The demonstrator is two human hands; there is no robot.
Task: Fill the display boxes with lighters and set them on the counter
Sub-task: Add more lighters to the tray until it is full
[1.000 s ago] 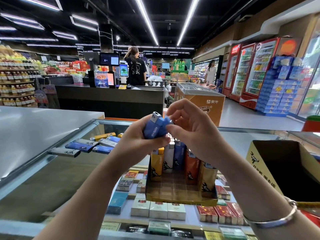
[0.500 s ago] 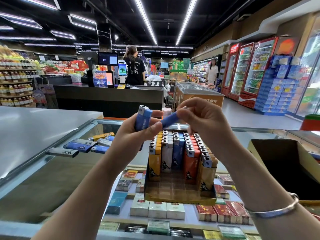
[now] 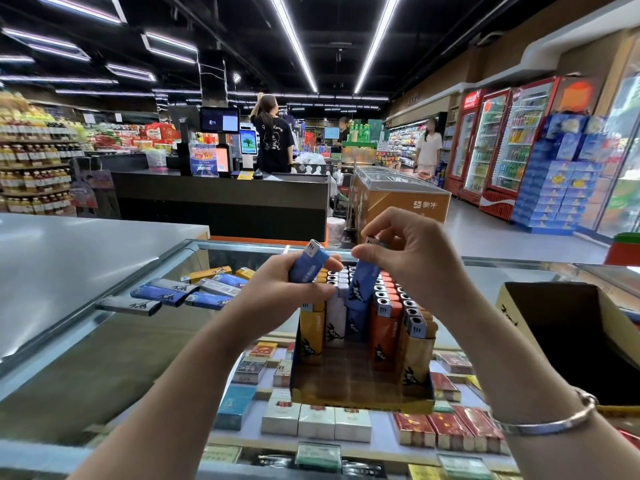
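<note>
Now your right hand (image 3: 408,258) pinches a blue lighter (image 3: 362,284) by its top, tilted over the blue row of the display box (image 3: 360,398) on the glass counter (image 3: 114,337), apparently for slotting in, while your left hand (image 3: 277,292) grips a spare blue lighter (image 3: 308,263) nearby.

The right hand (image 3: 412,251) now lowers its blue plastic lighter (image 3: 362,285) upright into the yellow cardboard display box (image 3: 360,400), apart from the left hand (image 3: 277,292).
</note>
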